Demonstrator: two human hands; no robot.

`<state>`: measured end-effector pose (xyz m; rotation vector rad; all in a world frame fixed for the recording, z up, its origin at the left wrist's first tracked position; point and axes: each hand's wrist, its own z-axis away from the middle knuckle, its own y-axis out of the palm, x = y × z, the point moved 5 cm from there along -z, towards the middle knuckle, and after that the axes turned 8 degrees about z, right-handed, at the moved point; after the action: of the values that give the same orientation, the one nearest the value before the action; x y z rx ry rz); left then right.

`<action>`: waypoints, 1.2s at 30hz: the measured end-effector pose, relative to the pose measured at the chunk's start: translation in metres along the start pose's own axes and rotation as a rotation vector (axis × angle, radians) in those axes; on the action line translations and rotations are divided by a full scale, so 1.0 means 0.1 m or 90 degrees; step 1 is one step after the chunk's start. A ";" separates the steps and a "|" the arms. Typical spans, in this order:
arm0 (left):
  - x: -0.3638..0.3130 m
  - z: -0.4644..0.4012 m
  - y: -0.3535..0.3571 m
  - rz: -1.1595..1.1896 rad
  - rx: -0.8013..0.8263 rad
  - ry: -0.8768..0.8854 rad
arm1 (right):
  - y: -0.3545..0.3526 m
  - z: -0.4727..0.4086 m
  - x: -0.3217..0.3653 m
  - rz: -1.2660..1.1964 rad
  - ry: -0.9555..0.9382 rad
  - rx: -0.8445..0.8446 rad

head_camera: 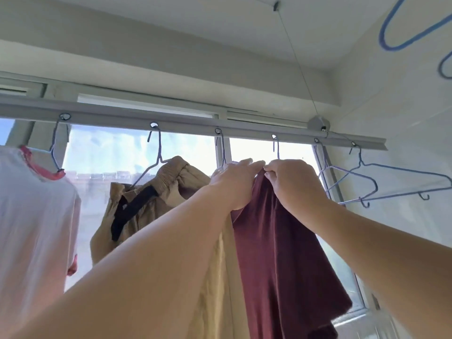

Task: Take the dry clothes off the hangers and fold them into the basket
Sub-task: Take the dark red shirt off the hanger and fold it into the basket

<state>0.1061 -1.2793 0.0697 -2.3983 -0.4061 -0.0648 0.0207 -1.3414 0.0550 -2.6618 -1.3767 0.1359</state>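
A white shirt [31,216] with pink collar hangs leftmost on the rail [186,123]; next, tan trousers [151,204]; the left hand [232,184] and right hand [291,182] each pinch the maroon garment [281,253] at its top, under a hanger hook [276,148]; empty hangers [381,182] hang rightmost.

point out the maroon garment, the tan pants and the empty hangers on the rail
maroon garment [281,241]: head view, on the middle of its hanging cloth.
tan pants [171,172]: head view, on the elastic waistband.
empty hangers [401,184]: head view, on the lower bar of the blue hanger at the right end of the rail.
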 end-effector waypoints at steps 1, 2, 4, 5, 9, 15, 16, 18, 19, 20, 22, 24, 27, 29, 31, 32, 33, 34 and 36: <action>-0.04 -0.04 0.03 0.014 -0.009 0.011 | -0.02 0.02 -0.04 -0.023 0.007 -0.017; -0.06 -0.07 0.05 0.035 -0.016 0.020 | -0.02 0.04 -0.09 -0.049 0.017 -0.030; -0.11 -0.14 0.09 0.062 -0.028 0.037 | -0.04 0.08 -0.22 -0.105 0.053 -0.056; -0.12 -0.17 0.09 0.063 -0.040 0.040 | -0.05 0.10 -0.27 -0.132 0.073 -0.065; -0.18 -0.29 0.09 0.034 -0.078 0.055 | -0.11 0.22 -0.43 -0.194 0.147 -0.091; -0.25 -0.34 0.15 0.015 -0.074 0.058 | -0.12 0.56 -0.72 -0.227 0.220 -0.134; -0.25 -0.35 0.15 0.028 -0.076 0.057 | -0.09 0.62 -0.76 -0.221 0.223 -0.126; -0.26 -0.35 0.15 0.057 -0.078 0.056 | -0.02 0.71 -0.82 -0.205 0.216 -0.099; -0.27 -0.36 0.15 0.076 -0.080 0.055 | 0.01 0.74 -0.83 -0.198 0.207 -0.079; -0.29 -0.35 0.15 0.097 -0.078 0.051 | 0.05 0.77 -0.84 -0.194 0.195 -0.059; -0.32 -0.31 0.18 0.123 -0.073 0.041 | 0.12 0.78 -0.85 -0.194 0.176 -0.030; -0.35 -0.23 0.26 0.143 -0.063 0.030 | 0.18 0.77 -0.84 -0.202 0.165 -0.001; -0.37 -0.03 0.43 0.173 -0.080 0.042 | 0.29 0.79 -0.79 -0.199 0.144 0.057; -0.37 0.13 0.53 0.202 -0.115 0.047 | 0.36 0.83 -0.74 -0.199 0.132 0.103; -0.37 0.28 0.65 0.241 -0.132 0.038 | 0.42 0.92 -0.66 -0.214 0.109 0.160; -0.37 0.35 0.73 0.263 -0.120 0.027 | 0.46 0.97 -0.62 -0.215 0.087 0.198; -0.37 0.46 0.83 0.290 -0.098 0.005 | 0.49 1.06 -0.57 -0.213 0.062 0.231; -0.37 0.52 0.92 0.316 -0.070 -0.020 | 0.52 1.11 -0.54 -0.214 0.037 0.255; -0.37 0.74 1.12 0.390 0.003 -0.086 | 0.54 1.29 -0.48 -0.245 0.030 0.297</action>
<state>0.1006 -1.3215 -0.0629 -2.4260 0.2785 0.3724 0.0178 -1.4011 -0.0810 -1.9817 -1.5809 0.3053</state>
